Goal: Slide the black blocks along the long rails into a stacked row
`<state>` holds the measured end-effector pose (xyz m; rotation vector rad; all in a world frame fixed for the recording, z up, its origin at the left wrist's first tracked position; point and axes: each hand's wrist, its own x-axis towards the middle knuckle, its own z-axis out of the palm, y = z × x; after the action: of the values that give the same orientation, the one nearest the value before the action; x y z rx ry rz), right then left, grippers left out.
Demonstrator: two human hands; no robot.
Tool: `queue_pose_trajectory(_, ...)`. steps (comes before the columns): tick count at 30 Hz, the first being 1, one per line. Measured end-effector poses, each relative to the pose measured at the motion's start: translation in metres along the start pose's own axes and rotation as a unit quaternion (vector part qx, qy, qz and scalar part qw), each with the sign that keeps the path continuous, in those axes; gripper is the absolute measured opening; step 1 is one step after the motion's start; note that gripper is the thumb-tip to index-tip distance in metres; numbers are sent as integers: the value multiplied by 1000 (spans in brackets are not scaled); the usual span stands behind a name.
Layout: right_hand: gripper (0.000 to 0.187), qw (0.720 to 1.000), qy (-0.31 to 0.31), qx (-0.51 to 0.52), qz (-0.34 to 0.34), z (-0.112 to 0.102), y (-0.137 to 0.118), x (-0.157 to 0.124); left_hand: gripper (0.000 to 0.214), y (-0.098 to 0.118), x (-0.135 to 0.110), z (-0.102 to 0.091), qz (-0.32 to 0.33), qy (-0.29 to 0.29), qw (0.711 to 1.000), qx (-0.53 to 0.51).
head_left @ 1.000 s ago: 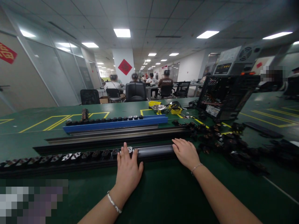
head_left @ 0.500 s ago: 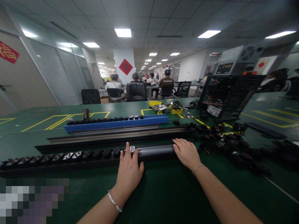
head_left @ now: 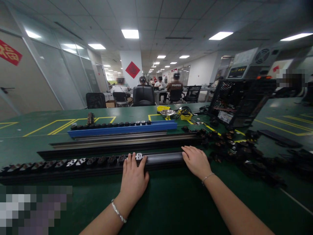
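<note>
A long black rail [head_left: 163, 159] lies across the green table in front of me, its left part filled with a row of small black clips [head_left: 73, 162]. My left hand [head_left: 134, 178] lies flat on the table, its stretched fingertips touching the rail beside the last clip [head_left: 139, 156]. Over the right end of the bare rail rests my right hand [head_left: 196, 160], palm down, fingers together and slightly curved, holding nothing I can make out.
Two more black rails [head_left: 122, 143] and a blue rail [head_left: 122, 128] carrying clips lie behind. A heap of loose black clips [head_left: 234, 150] spreads to the right. An open computer case [head_left: 238, 101], a metal bowl [head_left: 166, 113] and seated people are farther back.
Both hands stay on the rail. The left hand has shifted very slightly; the view has drifted a little.
</note>
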<state>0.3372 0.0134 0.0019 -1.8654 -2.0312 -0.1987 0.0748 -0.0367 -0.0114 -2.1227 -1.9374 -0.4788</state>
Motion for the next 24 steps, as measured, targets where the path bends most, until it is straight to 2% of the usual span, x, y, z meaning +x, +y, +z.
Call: queue_pose_trajectory(24,45,1000,6,-1,1,-2,-3,0,54,2,1,-6,15,-6,1000,6)
